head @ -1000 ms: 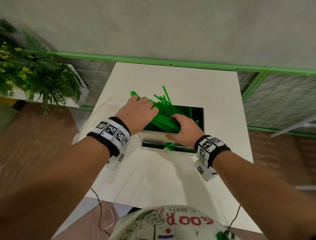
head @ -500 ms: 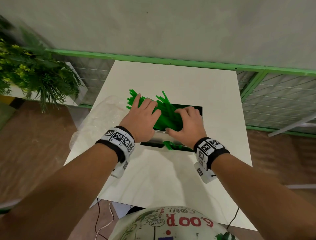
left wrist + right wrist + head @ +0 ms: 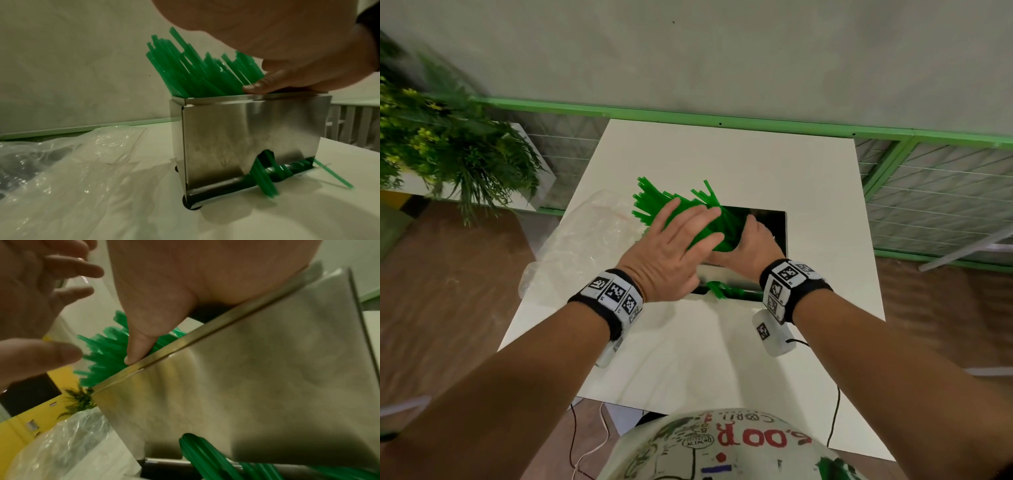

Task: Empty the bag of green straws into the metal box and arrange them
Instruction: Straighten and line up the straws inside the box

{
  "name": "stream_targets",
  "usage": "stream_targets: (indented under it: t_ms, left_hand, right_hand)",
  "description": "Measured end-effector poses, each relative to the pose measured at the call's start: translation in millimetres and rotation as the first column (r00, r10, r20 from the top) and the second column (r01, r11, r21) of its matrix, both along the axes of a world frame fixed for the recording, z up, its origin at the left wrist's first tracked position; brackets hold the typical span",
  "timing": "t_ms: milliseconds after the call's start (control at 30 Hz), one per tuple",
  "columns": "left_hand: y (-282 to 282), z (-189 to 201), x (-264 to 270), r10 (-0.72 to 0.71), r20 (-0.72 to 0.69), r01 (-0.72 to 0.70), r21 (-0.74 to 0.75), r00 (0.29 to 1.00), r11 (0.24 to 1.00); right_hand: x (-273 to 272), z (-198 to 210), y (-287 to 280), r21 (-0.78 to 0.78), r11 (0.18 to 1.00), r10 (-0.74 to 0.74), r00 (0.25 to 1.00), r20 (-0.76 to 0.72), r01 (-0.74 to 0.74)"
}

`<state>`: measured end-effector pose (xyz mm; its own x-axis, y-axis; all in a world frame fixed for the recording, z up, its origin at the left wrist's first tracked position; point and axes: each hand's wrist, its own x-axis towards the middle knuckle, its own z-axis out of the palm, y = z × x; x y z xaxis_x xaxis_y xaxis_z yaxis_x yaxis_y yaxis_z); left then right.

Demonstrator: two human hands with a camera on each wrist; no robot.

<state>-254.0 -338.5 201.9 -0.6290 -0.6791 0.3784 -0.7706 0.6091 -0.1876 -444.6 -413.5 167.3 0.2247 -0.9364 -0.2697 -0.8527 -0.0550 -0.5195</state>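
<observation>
The open-topped metal box (image 3: 786,236) stands mid-table. A thick bunch of green straws (image 3: 654,202) sticks out of its top, leaning left. My left hand (image 3: 681,240) hovers flat over the bunch with its fingers straight and spread. My right hand (image 3: 751,240) reaches into the box from the right and holds the bunch. Its thumb (image 3: 139,345) presses the straws (image 3: 102,353) against the near rim; its other fingers are hidden. A few straws (image 3: 265,175) poke out of the slot at the foot of the box (image 3: 236,138). The clear plastic bag (image 3: 585,240) lies crumpled and empty to the left.
The white table (image 3: 722,342) ends near my body and just beyond the bag on the left. A leafy plant (image 3: 448,150) stands off the table at far left. A green rail and wire fence (image 3: 928,192) run behind and to the right.
My left hand has swung its fingers rightward across the top of the straws. My right hand has gone from lying flat on them to holding the bunch from the right.
</observation>
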Motion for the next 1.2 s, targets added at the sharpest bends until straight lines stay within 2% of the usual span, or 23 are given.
stream_targets:
  t_ms: [133, 267, 367, 533, 667, 800, 900, 1033, 1100, 1200]
  left_hand:
    - [2.6, -8.1, -7.3, -0.023, 0.167, 0.012, 0.067, 0.986, 0.998]
    - [4.4, -14.4, -7.7, 0.12, 0.351, -0.161, 0.09, 0.929, 0.983]
    - [1.8, -13.7, -7.4, 0.208, 0.393, -0.263, 0.09, 0.896, 0.961]
    - [-9.9, -5.5, -10.6, 0.228, 0.439, -0.313, 0.131, 0.869, 0.941]
    - [-14.7, 0.3, -10.0, 0.237, 0.45, -0.343, 0.17, 0.861, 0.924]
    - [-19.2, 8.0, -6.9, 0.185, 0.319, -0.242, 0.148, 0.929, 0.959]
    - [-23.4, 15.7, -3.7, 0.188, 0.226, -0.214, 0.094, 0.956, 0.972]
    - [-29.4, 25.0, 11.3, 0.177, 0.032, -0.177, -0.003, 0.984, 0.984]
    - [-30.7, 25.2, 22.2, 0.173, -0.03, -0.174, -0.022, 0.984, 0.985]
    - [-30.3, 19.2, 36.0, 0.163, -0.043, -0.164, -0.008, 0.986, 0.986]
  right_hand:
    - [4.3, -2.4, -8.4, 0.013, 0.999, 0.043, 0.998, -0.035, -0.043]
    - [3.3, -5.8, -2.5, -0.119, 0.984, 0.13, 0.991, -0.043, -0.134]
    - [6.7, -5.4, -2.3, -0.1, 0.984, 0.141, 0.987, -0.07, -0.148]
    - [16.1, -1.1, -8.1, 0.003, 0.99, 0.143, 0.987, -0.069, -0.144]
    - [23.9, -0.5, -10.8, 0.042, 0.985, 0.164, 0.986, 0.019, -0.164]
    - [33.2, 3.1, -13.0, -0.035, 0.974, 0.223, 0.975, 0.007, -0.223]
    - [42.0, 8.6, -11.6, -0.157, 0.971, 0.195, 0.979, 0.067, -0.183]
    - [57.3, 22.2, -10.0, -0.304, 0.938, 0.208, 0.973, 0.101, -0.169]
    - [62.8, 26.3, -9.5, -0.365, 0.911, 0.223, 0.974, 0.042, -0.193]
    - [64.2, 23.0, -4.8, -0.42, 0.868, 0.227, 0.965, -0.134, -0.263]
